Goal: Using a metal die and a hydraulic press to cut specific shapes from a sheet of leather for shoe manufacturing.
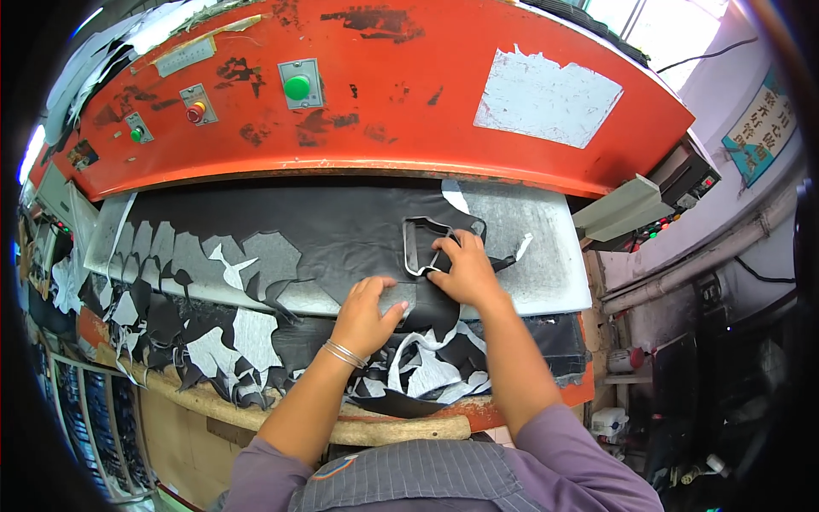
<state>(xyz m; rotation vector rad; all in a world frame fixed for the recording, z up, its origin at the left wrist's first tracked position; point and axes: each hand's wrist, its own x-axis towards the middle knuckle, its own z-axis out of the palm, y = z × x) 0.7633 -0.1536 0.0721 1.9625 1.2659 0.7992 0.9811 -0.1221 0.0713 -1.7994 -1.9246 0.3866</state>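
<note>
A black sheet of leather-like material [290, 209] lies over the pale cutting board [550, 264]. On the sheet, right of the middle, stands a metal cutting die [409, 247], a hollow frame with thin upright walls. My right hand [467, 273] grips the die's right side, its thumb by the near edge and its fingers over the far part. Lower and to the left, my left hand [365, 317] rests at the sheet's near part, holding nothing, with thumb and fingers apart. Gaps with angular outlines run along the sheet's left near edge.
An orange-red press beam [409, 111] spans the far side, with a large green button [297, 87] and a red button [195, 112]. Black and white scraps [247, 350] hang over the near edge. A control box [682, 183] juts out at right.
</note>
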